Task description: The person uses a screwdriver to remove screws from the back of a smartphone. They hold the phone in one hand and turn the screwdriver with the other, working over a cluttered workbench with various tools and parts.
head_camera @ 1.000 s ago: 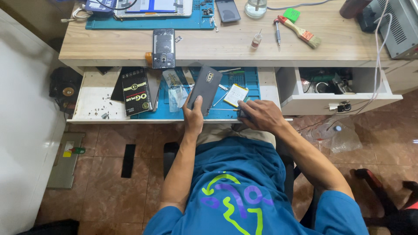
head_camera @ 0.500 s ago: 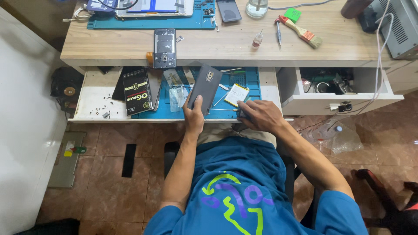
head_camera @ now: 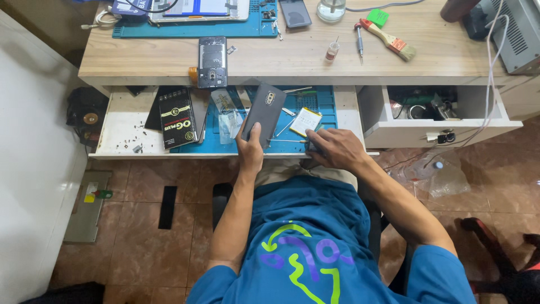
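Gripping dark phone back cover (head_camera: 263, 111), left hand (head_camera: 250, 147)

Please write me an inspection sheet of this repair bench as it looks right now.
Surface: wooden desk with a pull-out tray carrying a blue mat.
Job's things: dark phone back cover held tilted over the mat; what the right hand grips is hidden.
Clutter: opened phone on the desk, black box, small white part, paintbrush, small bottle, open drawer of parts.
Grippers: left hand holds the cover's lower end; right hand rests closed at the tray's front edge.
Cables: white cable hanging off the desk's right end.
Surroundings: tiled floor, white panel at left, crumpled plastic bag.
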